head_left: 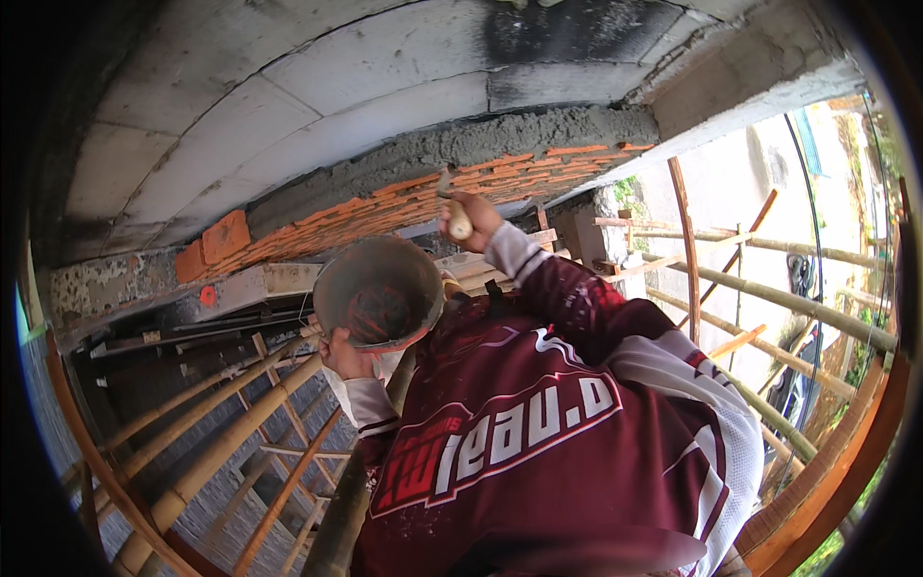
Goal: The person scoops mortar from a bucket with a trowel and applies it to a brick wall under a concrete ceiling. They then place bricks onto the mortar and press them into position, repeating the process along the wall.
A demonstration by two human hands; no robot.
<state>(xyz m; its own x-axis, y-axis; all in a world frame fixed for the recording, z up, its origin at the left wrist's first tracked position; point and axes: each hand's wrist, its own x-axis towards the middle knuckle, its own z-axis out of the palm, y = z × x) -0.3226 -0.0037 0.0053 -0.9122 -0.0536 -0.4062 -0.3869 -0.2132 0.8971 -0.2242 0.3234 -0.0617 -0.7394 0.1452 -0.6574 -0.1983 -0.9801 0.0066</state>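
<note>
Pale blocks [385, 72] fill the upper frame; below them, grey mortar [548, 132] lies rough along a ledge of bricks [538, 171]. Our left hand [348, 356] grips the bucket [332, 288] by its rim, mid-frame — our right hand [475, 219] closes round the trowel [460, 223] just above. Poles [812, 309] cross the lower left and right.

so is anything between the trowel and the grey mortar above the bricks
Nothing visible. The trowel in the right hand reaches the lower edge of the mortar, though contact is unclear. The bucket in the left hand is lower left, out of the way.
</note>
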